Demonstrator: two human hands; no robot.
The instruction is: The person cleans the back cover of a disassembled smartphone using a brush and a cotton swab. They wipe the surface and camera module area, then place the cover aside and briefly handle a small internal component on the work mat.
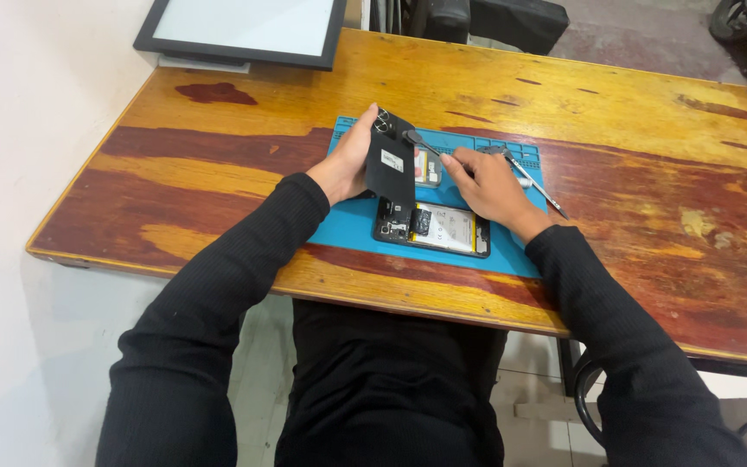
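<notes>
Left hand: the left hand is sitting just left of the frame's centre, gripping a black phone back cover by its left edge, fingers curled around the upper corner and thumb hidden behind; the cover is standing nearly upright, tilted, its inner face turned toward the camera.

Right hand: the right hand is lying just right of centre with fingers bent and pressed together, closing on a thin metal tool; the tool's shaft is sticking out to the lower right past the wrist, and its dark tip is touching the cover's upper right edge.

Opened phone: a black opened phone is lying flat below both hands, near the lower edge of the mat, its battery and circuit parts showing.

Second phone part: another piece with a light panel is peeking out between the cover and the right hand; what it is exactly, I cannot tell.

Mat: a blue work mat is lying in the middle of the frame under all these things.

Table: a worn wooden table is filling most of the picture.

Upper left: a dark-framed flat panel is resting at the table's far corner.
</notes>
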